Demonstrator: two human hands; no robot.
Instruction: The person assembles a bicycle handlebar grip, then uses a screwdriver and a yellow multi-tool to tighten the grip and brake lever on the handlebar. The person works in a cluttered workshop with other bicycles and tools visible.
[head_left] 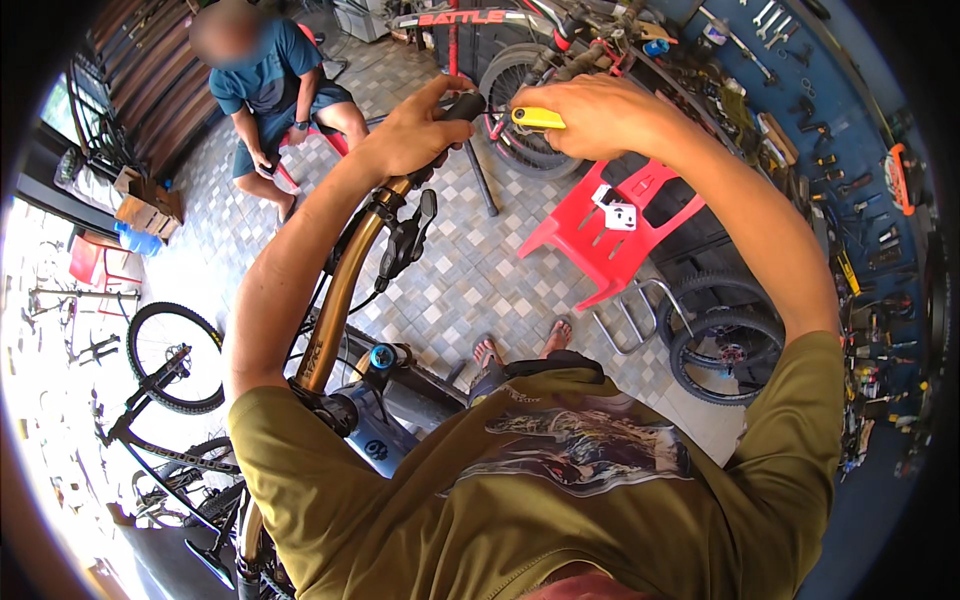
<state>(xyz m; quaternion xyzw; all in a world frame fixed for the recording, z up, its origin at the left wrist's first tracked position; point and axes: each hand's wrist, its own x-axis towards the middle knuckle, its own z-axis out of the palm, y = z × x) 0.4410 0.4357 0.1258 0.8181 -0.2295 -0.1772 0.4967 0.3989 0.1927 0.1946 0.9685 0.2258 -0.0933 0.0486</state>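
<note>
My left hand (pixel 408 138) is wrapped round the black rubber grip (pixel 462 108) at the end of a bronze handlebar (pixel 340 285). Its fingers and thumb lie either side of the grip's tip. A short yellow-handled tool (pixel 538 118) is held in my right hand (pixel 605 112), pointing left toward the grip's open end. A thin dark tip seems to span the gap, too small to tell its kind. Below my left hand, a black shifter and brake lever (pixel 405 240) hang off the bar. The bike's stem and blue frame (pixel 385 440) are partly hidden by my body.
A red plastic chair (pixel 610 245) with a small white box on it stands ahead right. Bike wheels (pixel 725 350) lean beyond it. Another bike (pixel 530 70) is ahead, a seated person (pixel 270 90) ahead left. A tool wall (pixel 850 150) lines the right.
</note>
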